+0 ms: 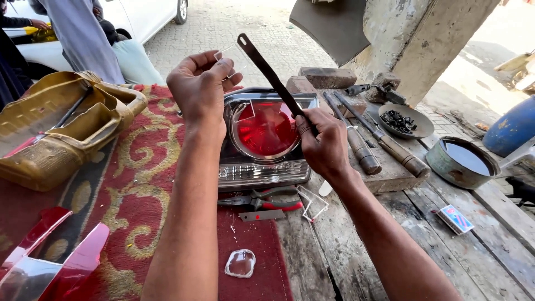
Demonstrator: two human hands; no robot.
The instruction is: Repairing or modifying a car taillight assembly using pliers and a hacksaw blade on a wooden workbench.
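Two hands up at frame centre. My left hand (202, 83) pinches a small clear plastic piece (224, 54); my right hand (323, 146) is closed around a dark flat blade (271, 75), tip near the piece. I judge short, light strokes best. The red tail lamp (264, 136) lies directly below; tools (362, 142) crowd the right, the rug (134, 184) at left offers room.

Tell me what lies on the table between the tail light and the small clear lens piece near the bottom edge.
In the head view, red-handled pliers and a flat metal strip lie between the tail light and the clear lens piece, on the red cloth.
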